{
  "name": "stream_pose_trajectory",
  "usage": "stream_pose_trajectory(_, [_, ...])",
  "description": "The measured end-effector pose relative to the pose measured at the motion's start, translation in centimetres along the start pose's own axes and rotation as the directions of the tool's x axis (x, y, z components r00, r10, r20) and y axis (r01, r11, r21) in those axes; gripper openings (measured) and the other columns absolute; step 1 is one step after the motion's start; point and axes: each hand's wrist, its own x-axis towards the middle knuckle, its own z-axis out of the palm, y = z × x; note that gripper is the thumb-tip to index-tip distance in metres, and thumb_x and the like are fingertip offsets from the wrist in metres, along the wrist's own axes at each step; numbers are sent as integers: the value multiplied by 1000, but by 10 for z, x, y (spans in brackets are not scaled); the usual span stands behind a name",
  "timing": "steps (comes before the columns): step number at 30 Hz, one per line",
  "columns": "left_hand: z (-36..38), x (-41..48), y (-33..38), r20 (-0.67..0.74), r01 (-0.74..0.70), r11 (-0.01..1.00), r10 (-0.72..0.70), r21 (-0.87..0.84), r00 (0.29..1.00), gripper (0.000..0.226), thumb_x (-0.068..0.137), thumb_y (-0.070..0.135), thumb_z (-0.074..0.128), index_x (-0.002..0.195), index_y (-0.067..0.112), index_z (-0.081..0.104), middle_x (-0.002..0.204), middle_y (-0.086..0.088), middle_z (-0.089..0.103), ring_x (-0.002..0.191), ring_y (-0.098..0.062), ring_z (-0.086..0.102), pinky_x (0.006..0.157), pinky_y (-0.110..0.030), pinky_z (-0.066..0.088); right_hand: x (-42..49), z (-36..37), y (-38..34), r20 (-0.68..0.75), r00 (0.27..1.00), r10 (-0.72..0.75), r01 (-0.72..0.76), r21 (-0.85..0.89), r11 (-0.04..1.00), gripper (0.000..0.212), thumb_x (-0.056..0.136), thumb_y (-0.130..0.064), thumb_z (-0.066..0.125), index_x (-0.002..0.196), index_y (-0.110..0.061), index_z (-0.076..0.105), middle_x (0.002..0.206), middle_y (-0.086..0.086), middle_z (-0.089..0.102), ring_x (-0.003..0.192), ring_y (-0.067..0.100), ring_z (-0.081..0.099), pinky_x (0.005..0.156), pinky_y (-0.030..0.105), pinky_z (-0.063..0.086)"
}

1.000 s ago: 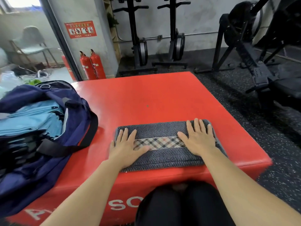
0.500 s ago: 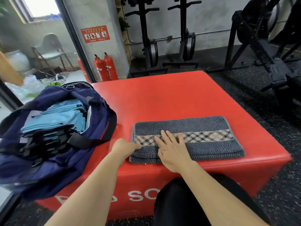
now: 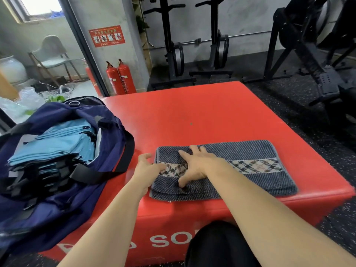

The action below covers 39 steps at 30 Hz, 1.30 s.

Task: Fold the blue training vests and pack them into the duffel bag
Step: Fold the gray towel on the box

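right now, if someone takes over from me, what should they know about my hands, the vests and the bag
Left hand: open, at the left end of the folded towel, thumb on its plaid band.
Right hand: open, fingers spread, pressing the towel's left half.
Duffel bag: open, at the left side of the red box, with folded blue vests stacked inside.
Done: those vests are folded and packed.
Left: no loose vest in view; the towel lies outside the bag, which is not closed.
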Motion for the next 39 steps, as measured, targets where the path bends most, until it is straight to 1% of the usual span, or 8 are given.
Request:
stream_pose_trajectory(4, [0,0,5,18,30,998,-30,47,999,76,66,20,77,134,7,44,117,-17,64,98,-35,67,88,-53,55,10,-9,-5,89,996,31,-29,-24,999,127,60,-72,74,153,-38,-6,157,5,3,146,34,4,103,55,37])
stream_pose_trajectory(8, [-3,-10,17,118,113,993,-115,29,986,34,80,10,71,109,-4,61,102,-25,70,83,-33,69,85,-55,54,6,-5,-8,86,995,43,-40,-39,998,125,63,-72,72,154,-33,-5,159,7,-1,147,35,-1,105,55,34])
stream_pose_trajectory(14, [9,-7,26,119,59,998,-62,32,991,69,43,26,76,104,-1,60,100,-25,70,90,-39,70,83,-56,54,-38,55,-6,-257,961,-104,81,-100,992,71,97,-58,25,154,-18,14,160,17,9,145,35,13,117,52,16])
stream_pose_trajectory(18, [39,-19,48,94,-85,981,69,174,993,79,44,35,79,110,5,47,99,-15,66,85,-30,68,77,-44,58,-54,76,8,-474,866,-157,157,-39,987,64,82,-50,26,123,-18,61,127,11,57,119,32,53,99,45,44])
stream_pose_trajectory(25, [102,-45,58,139,-302,675,286,673,948,70,78,28,70,135,19,32,99,-2,58,88,-26,60,69,-35,51,-75,75,52,-620,784,39,71,152,986,32,81,-25,44,92,-17,72,104,-4,66,99,23,59,86,36,47])
stream_pose_trajectory(33, [122,-43,52,202,-318,444,290,838,936,61,87,44,61,136,17,35,98,-1,60,87,-26,58,67,-32,45,-83,75,70,-734,668,120,102,251,963,35,77,-20,39,88,-20,72,83,-8,66,84,19,60,73,34,51])
stream_pose_trajectory(35, [122,-41,50,251,-348,477,257,807,933,60,93,38,52,144,12,32,109,-9,64,92,-29,63,68,-32,46,-82,71,66,-762,636,123,132,264,955,37,77,-23,33,82,-19,69,80,-7,65,82,19,60,72,35,51])
stream_pose_trajectory(39, [104,-34,54,327,-437,745,303,504,895,24,97,8,36,107,10,57,87,-15,69,56,-20,65,56,-30,53,-81,65,57,-812,579,77,197,231,953,30,84,-28,40,92,-18,67,92,-6,67,92,20,60,79,35,50])
